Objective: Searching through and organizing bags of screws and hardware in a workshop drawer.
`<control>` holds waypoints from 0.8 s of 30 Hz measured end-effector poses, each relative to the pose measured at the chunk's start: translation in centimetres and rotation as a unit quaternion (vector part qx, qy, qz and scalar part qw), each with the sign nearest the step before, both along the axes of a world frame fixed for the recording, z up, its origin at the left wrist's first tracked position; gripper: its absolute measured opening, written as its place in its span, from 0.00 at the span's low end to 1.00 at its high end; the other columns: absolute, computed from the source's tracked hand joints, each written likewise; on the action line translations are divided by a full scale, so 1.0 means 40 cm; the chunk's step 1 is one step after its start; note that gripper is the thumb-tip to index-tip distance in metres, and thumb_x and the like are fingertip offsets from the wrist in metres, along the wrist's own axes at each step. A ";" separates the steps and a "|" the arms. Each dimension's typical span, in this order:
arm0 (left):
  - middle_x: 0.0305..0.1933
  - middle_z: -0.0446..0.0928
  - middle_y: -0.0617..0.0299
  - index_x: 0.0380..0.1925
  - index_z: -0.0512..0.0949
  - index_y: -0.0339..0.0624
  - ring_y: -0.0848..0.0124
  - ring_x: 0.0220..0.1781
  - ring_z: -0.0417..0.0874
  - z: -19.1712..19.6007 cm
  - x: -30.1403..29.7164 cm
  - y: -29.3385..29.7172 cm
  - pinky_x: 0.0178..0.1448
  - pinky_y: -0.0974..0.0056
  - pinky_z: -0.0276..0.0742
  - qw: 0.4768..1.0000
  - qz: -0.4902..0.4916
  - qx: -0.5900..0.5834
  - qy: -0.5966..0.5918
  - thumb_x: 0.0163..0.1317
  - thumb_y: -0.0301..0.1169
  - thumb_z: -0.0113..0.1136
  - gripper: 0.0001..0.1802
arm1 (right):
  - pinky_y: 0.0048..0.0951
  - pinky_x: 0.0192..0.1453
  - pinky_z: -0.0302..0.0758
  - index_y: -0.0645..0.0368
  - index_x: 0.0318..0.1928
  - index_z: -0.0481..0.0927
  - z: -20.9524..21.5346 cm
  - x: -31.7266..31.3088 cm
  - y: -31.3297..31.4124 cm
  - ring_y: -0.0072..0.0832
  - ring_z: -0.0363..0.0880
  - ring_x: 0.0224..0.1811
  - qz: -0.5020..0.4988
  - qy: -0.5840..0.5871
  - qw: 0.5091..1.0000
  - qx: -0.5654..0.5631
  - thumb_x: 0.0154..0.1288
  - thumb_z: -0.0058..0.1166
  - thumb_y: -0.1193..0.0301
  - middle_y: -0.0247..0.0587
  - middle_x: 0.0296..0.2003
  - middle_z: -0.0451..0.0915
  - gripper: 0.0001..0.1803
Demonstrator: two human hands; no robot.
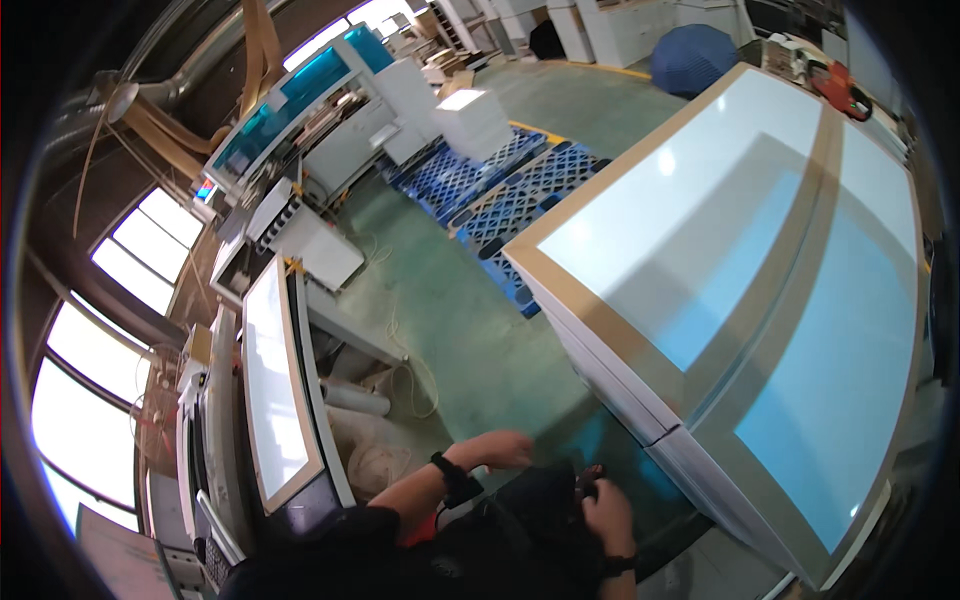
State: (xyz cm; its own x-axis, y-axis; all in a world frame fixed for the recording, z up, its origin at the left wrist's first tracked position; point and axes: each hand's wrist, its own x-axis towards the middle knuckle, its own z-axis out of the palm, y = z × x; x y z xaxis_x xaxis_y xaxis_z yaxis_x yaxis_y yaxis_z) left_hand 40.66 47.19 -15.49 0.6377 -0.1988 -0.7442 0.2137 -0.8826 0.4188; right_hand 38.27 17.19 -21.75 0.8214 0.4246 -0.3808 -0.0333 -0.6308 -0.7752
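Left bench (312, 508) bearing tan-edged white panel (274, 385); green floor (440, 300), blue lattice pallets (532, 196) on it.

My head-worn fisheye looks down and forward past my left hand (500, 450) and right hand (608, 515), both near at lower centre of frame, across the green floor (455, 335) toward a distant teal-panelled machine (314, 86) at upper left.

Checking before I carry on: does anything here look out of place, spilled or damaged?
Yes: an open blue umbrella in the background, beyond the white-faced panels, looks odd inside a workshop. No clear spill or damage shows.
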 end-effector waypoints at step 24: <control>0.47 0.86 0.47 0.44 0.87 0.45 0.47 0.52 0.86 -0.315 -0.081 1.030 0.55 0.48 0.81 0.922 0.376 0.059 -0.077 0.59 0.43 0.62 0.18 | 0.50 0.49 0.80 0.58 0.52 0.79 0.176 0.569 1.037 0.53 0.83 0.47 0.304 -0.102 0.947 0.018 0.66 0.62 0.65 0.53 0.43 0.85 0.17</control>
